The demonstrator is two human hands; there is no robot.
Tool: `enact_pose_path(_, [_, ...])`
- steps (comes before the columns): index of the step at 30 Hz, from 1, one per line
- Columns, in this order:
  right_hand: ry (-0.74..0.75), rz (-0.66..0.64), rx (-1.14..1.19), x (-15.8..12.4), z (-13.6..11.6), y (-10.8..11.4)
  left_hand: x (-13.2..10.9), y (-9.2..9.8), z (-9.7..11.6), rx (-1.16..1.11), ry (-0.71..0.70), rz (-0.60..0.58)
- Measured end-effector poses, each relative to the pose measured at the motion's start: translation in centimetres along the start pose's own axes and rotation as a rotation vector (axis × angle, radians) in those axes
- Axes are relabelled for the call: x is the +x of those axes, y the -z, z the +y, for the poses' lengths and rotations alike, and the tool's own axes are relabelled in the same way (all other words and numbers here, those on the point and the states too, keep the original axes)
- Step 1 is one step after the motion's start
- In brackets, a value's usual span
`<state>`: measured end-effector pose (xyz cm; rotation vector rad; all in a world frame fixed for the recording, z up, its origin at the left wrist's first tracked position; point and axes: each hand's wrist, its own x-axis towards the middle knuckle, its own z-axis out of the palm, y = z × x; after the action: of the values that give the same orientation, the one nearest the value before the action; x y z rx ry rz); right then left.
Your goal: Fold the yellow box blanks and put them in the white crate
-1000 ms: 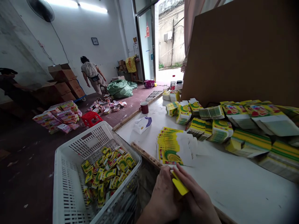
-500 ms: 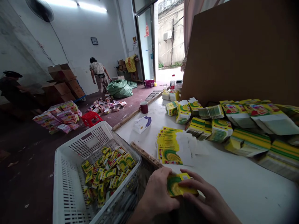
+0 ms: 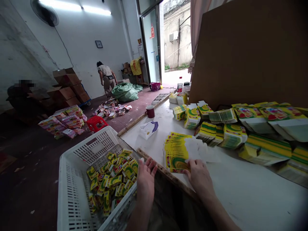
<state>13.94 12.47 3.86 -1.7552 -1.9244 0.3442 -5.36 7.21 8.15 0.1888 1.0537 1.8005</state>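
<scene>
My left hand (image 3: 146, 179) is raised palm up at the rim of the white plastic basket (image 3: 63, 189), fingers apart and nothing in it. Inside the basket lie many small folded yellow-green boxes (image 3: 114, 181). On the white table (image 3: 240, 183), my right hand (image 3: 199, 175) touches the near right edge of a fanned stack of flat yellow cartons (image 3: 176, 150). Its thumb and fingers are closed at the top carton's edge.
A tissue pack (image 3: 148, 129) and a dark red mug (image 3: 150, 111) stand beyond the fanned stack. Bundled cartons (image 3: 234, 134) line the table's right side. A red stool (image 3: 96, 123) is behind the basket. One person (image 3: 107, 77) bends near green sacks (image 3: 126, 92); another sits at far left.
The yellow box that was between both hands is no longer in them. My left hand has moved left to the basket and opened; my right hand has moved up to the fanned cartons.
</scene>
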Motion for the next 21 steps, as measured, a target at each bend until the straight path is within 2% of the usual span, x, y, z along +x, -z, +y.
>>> enact_pose_path(6, [0.005, -0.003, 0.009, -0.9, -0.1, -0.3, -2.5, -0.3, -2.5, 0.034, 0.112, -0.118])
enact_pose_path(9, [-0.028, 0.016, 0.076, -1.1, -0.2, 0.8, -3.1, -0.5, -3.1, 0.060, 0.124, -0.138])
enact_pose_path(12, [-0.053, 0.047, 0.271, -1.8, -1.1, 2.7, -3.6, -0.7, -3.4, 0.077, 0.094, -0.209])
enact_pose_path(14, [-0.002, -0.041, 0.449, -2.9, -2.3, 3.7, -4.2, -0.9, -3.5, 0.024, 0.065, -0.312])
enact_pose_path(17, [0.096, -0.308, 0.664, -5.3, -4.4, 4.3, -5.2, -0.9, -3.6, -0.117, 0.076, -0.443])
enact_pose_path(18, [0.100, -0.360, 0.726, -6.1, -5.0, 4.2, -5.4, -0.8, -3.5, -0.152, 0.079, -0.462])
enact_pose_path(21, [0.099, -0.409, 0.895, -8.0, -6.4, 3.8, -5.7, -0.8, -3.2, -0.227, 0.047, -0.471])
